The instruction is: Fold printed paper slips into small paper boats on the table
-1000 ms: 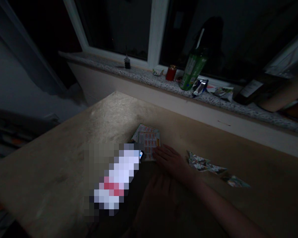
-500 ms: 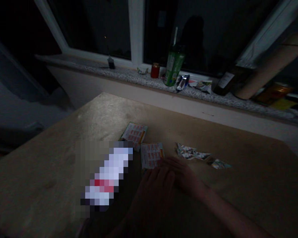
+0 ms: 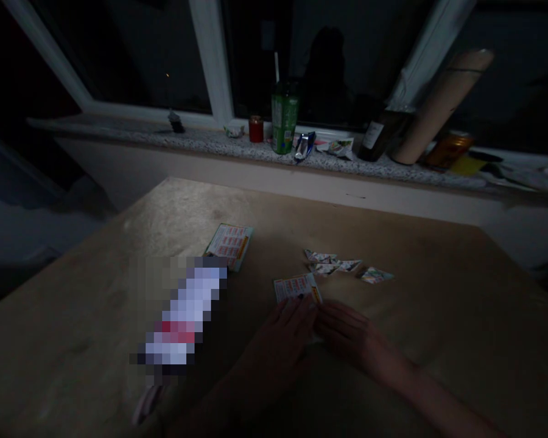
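The room is dim. A printed paper sheet lies on the tan table just in front of me. My left hand and my right hand both rest on its near edge, fingers stretched flat and touching at the tips. A second printed sheet lies further left. Several small folded paper pieces lie behind the right hand, with one more piece to their right.
A blurred-out lit object lies on the table to my left. On the stone windowsill stand a green can, a red candle, a dark bottle, a cardboard tube and wrappers.
One printed sheet has slid off the other and toward me and to the right under my hands. My left hand came forward beside the right. The view panned right.
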`<state>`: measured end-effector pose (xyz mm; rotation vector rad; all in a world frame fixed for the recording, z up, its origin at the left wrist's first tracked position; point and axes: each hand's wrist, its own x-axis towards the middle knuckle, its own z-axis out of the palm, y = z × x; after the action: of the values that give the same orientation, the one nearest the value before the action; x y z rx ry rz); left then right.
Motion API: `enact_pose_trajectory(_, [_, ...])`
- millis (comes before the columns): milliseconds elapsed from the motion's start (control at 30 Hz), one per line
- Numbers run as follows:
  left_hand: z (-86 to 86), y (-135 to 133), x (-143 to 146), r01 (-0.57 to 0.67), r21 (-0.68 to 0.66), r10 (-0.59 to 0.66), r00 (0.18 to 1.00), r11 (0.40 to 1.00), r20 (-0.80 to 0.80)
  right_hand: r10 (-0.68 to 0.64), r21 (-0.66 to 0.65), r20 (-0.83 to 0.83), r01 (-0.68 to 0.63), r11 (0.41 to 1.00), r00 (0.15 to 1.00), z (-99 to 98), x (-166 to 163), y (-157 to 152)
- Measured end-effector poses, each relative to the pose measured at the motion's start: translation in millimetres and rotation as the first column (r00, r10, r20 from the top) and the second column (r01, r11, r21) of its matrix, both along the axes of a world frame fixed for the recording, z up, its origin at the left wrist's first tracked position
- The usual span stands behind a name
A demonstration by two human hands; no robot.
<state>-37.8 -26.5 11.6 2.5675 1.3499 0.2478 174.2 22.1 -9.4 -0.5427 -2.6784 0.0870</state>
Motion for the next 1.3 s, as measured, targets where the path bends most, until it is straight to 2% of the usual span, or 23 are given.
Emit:
enact_pose_trajectory(233, [-4.2,-1.1,5.8,0.141,-0.016,-0.141,0.99,0.99,-0.004,-0.073,0.023,-0.023,0.073,0.997,0.997,-1.0,26.1,-24.5])
enact_pose_trajectory(400, [-1.9,-1.0,13.9,0.189,-0.036,-0.191,0.98,0.981,-0.055,-0.14,0.008,-0.031,0.141,0.99,0.99,2.0,42.4,-31.0])
enact_pose_trajectory(567, [-0.7,1.9,15.0,0.222,-0.079,-0.227,0.972,0.972,-0.06,-0.304,0.015,-0.089,0.307,0.952,0.948,15.2,60.1,-3.3])
enact_pose_trajectory(633, [-1.2,2.7,13.4,0.233,-0.102,-0.239,0.97,0.967,-0.052,-0.328,0.037,-0.086,0.332,0.943,0.941,17.2,62.4,12.0])
enact_pose_trajectory(767, [-2.8,2.6,11.9,0.252,-0.132,-0.259,0.965,0.959,-0.042,-0.339,0.165,-0.061,0.345,0.924,0.939,11.2,55.7,33.8])
enact_pose_trajectory(900, [-1.0,2.4,13.9,0.27,-0.159,-0.279,0.959,0.95,-0.038,-0.325,0.237,-0.037,0.324,0.916,0.945,1.8,45.0,41.6])
enact_pose_trajectory(1067, [2.6,3.0,15.8,0.261,-0.199,-0.273,0.961,0.945,-0.037,-0.297,0.247,-0.033,0.296,0.923,0.954,0.1,35.5,47.6])
enact_pose_trajectory(1300, [-3.4,2.1,16.1,0.25,-0.221,-0.26,0.966,0.943,-0.016,-0.282,0.243,-0.07,0.29,0.926,0.957,-4.0,23.9,58.0])
